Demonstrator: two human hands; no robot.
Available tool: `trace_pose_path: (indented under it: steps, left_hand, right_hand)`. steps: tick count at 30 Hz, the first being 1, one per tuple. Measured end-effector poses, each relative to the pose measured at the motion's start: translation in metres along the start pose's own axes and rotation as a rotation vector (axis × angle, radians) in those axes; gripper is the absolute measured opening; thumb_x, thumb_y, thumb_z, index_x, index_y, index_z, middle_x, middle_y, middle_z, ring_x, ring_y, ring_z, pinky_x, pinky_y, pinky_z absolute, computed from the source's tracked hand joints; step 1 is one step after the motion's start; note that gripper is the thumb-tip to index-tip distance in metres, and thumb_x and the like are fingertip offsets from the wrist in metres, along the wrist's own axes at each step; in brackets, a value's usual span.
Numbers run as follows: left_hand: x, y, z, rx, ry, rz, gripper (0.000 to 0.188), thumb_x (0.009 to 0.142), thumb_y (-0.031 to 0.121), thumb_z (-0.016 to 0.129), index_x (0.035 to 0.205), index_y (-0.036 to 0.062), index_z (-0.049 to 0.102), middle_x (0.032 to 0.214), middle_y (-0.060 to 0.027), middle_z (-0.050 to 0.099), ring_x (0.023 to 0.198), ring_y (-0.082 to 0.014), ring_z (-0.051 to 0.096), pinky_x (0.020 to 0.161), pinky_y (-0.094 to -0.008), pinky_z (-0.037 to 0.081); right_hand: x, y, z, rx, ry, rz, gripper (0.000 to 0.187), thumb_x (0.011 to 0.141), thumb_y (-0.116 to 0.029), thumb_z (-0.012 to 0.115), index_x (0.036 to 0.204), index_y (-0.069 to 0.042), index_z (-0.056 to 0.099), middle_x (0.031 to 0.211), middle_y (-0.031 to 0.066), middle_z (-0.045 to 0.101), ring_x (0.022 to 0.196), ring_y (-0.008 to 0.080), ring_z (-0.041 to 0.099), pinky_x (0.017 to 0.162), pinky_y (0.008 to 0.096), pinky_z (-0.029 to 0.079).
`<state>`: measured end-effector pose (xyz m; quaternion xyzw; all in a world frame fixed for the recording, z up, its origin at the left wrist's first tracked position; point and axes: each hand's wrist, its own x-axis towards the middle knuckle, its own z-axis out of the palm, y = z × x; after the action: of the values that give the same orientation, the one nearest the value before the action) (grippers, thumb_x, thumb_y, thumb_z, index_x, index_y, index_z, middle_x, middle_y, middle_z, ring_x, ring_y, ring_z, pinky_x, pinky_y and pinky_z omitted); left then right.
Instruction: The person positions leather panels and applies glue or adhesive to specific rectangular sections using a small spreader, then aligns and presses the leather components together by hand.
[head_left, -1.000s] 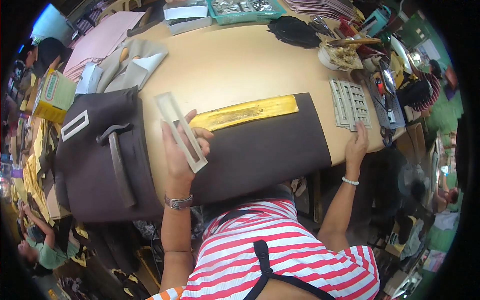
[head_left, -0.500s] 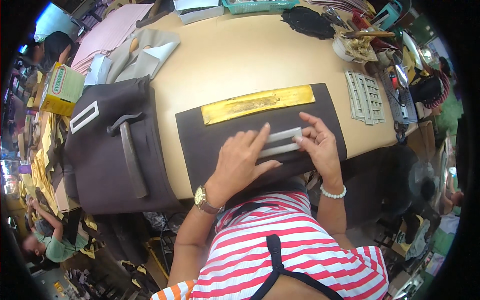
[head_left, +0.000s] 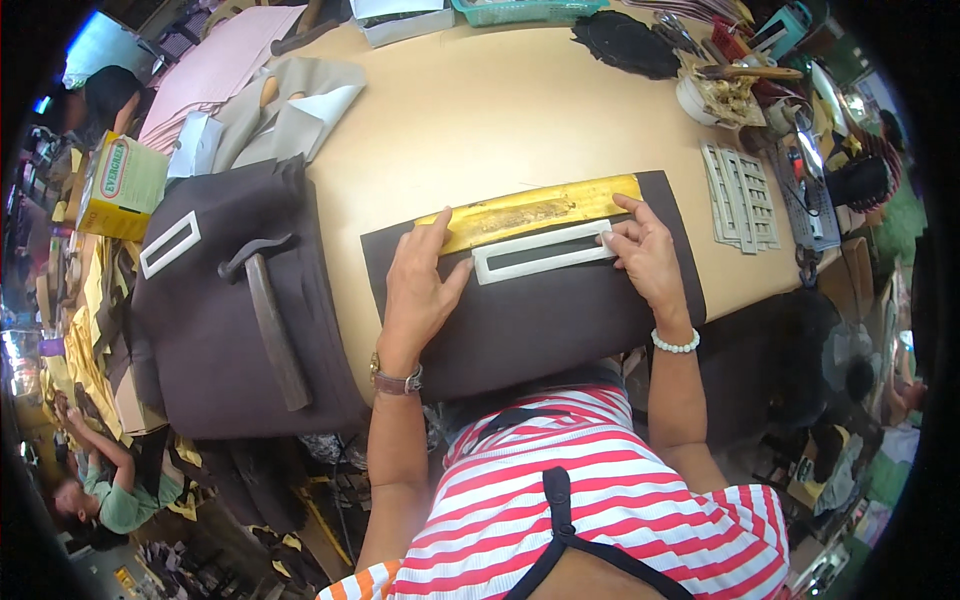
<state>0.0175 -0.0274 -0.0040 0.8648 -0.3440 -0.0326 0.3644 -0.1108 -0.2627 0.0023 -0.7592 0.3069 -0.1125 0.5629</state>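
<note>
A white rectangular frame (head_left: 545, 250) with a long slot lies just below a worn yellow strip (head_left: 530, 212) on a dark brown sheet (head_left: 540, 315). My left hand (head_left: 415, 285) is open, its index finger at the strip's left end and its thumb close to the frame's left end. At the other end my right hand (head_left: 648, 262) has its thumb and fingertips closed on the frame, with the index finger reaching up to the strip's right end. Whether my left thumb touches the frame is hard to see.
On the left a hammer (head_left: 265, 310) and another white frame (head_left: 171, 245) rest on a thick dark stack (head_left: 220, 350). Pale slotted plates (head_left: 740, 198) lie at right, near a white bowl (head_left: 705, 100). A yellow-green box (head_left: 125, 180) stands far left.
The white frame has moved up against the yellow strip. My left hand has shifted left, away from the frame's middle, and its fingers have spread; my right hand moved slightly up.
</note>
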Motion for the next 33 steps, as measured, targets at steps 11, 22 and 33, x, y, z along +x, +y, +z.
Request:
trace_pose_path:
  steps: [11, 22, 33]
  left_hand:
    - [-0.001, -0.003, 0.002, 0.005, -0.026, 0.02, 0.07, 0.069, 0.013, 0.075, 0.131, 0.0028, 0.046, 0.103, -0.0132, 0.058, 0.098, -0.027, 0.053, 0.087, -0.0373, 0.043]
    - [-0.002, -0.003, 0.003, 0.031, -0.016, 0.034, 0.07, 0.07, 0.01, 0.074, 0.132, 0.0024, 0.045, 0.101, -0.0135, 0.058, 0.098, -0.0264, 0.053, 0.088, -0.0373, 0.042]
    - [-0.004, -0.002, 0.004, 0.065, -0.027, 0.035, 0.069, 0.07, 0.008, 0.074, 0.132, 0.0022, 0.045, 0.103, -0.0136, 0.056, 0.097, -0.0267, 0.052, 0.087, -0.0366, 0.042]
  right_hand:
    - [0.002, 0.003, 0.004, -0.025, 0.079, -0.005, 0.049, 0.078, -0.002, 0.06, 0.124, 0.008, 0.046, 0.075, 0.0078, 0.066, 0.063, 0.0086, 0.057, 0.058, 0.0224, 0.047]
    - [-0.002, 0.005, 0.007, -0.13, 0.239, -0.056, 0.048, 0.075, 0.0, 0.065, 0.119, 0.008, 0.05, 0.073, 0.0087, 0.065, 0.065, 0.0124, 0.062, 0.064, 0.0252, 0.049]
    - [-0.001, 0.009, 0.011, -0.163, 0.29, -0.073, 0.042, 0.074, -0.002, 0.067, 0.113, 0.005, 0.055, 0.071, 0.0083, 0.065, 0.061, 0.0155, 0.061, 0.062, 0.027, 0.049]
